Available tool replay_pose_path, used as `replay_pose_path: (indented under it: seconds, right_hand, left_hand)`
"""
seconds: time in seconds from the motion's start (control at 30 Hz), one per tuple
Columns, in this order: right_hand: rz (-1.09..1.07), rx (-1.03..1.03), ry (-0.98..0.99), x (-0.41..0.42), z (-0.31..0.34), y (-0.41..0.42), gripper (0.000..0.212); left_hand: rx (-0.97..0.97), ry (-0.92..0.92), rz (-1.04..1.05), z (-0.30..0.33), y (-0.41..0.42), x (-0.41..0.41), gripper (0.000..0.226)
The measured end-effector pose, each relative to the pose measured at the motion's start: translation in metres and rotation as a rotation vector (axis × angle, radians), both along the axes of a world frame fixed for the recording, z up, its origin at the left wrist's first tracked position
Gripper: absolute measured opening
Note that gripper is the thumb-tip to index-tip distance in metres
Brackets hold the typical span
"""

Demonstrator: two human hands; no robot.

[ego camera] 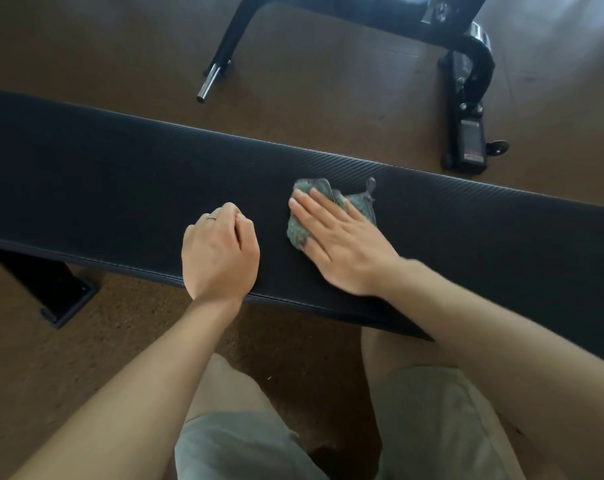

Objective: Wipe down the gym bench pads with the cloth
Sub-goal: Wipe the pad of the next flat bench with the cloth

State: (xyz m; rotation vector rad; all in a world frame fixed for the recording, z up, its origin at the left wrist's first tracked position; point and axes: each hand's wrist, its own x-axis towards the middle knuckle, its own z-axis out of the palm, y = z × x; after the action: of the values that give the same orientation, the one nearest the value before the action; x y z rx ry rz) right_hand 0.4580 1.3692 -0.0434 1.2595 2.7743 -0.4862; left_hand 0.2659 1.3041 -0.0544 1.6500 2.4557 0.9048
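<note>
Knees in pale grey shorts (245,448) are seen at the bottom edge, above a brown speckled floor (127,334). Two bare forearms reach forward from there onto a long black bench pad (103,188) that crosses the view from left to right. On the pad's near edge the left hand (221,251) is rested with its fingers curled under into a loose fist, nothing being held in it; a ring (210,217) is worn on one finger. Just beside it, a little farther in, the right hand (335,244) is laid flat, fingers spread, pressed down on a crumpled grey-green cloth (357,204) in the middle of the pad. The cloth is seen bunched out past the fingertips and at both sides of the hand. Under the pad's left end a black bench foot (58,289) is planted on the floor. Beyond the pad, well apart, the black frame of another machine (466,98) is stood, with a chrome peg (208,81) angled from one leg.
</note>
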Motion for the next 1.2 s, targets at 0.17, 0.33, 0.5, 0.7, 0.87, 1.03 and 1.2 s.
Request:
replay_pose_path:
  seconds: [0.17,0.33,0.5,0.7,0.87,1.03,1.2]
  right_hand:
    - [-0.147,-0.032,0.017,-0.022,-0.001,0.055,0.06]
    - [-0.167,-0.023,0.022,-0.026,0.001,0.031,0.063]
    - [-0.018,0.017,0.023,0.0,0.001,-0.043,0.063]
    - [0.069,0.017,0.013,0.015,0.003,-0.015,0.06]
    - [-0.201,0.004,0.0,0.006,0.005,0.079,0.059]
    - [-0.305,-0.014,-0.005,-0.002,0.002,0.072,0.062]
    - [-0.168,0.022,0.015,0.022,0.003,-0.018,0.063]
  left_hand:
    - [-0.009,0.009,0.006,0.0,-0.002,0.0,0.031]
    - [-0.011,0.027,0.0,0.0,-0.001,-0.002,0.032]
    - [0.011,0.045,-0.014,-0.001,-0.001,-0.002,0.032]
    - [0.004,0.033,-0.014,0.002,-0.001,-0.001,0.034]
    - [-0.018,0.028,0.017,0.003,-0.002,0.002,0.032]
    - [-0.02,0.013,0.027,0.004,-0.002,0.003,0.031]
    - [-0.017,0.03,0.036,0.002,-0.003,0.002,0.03]
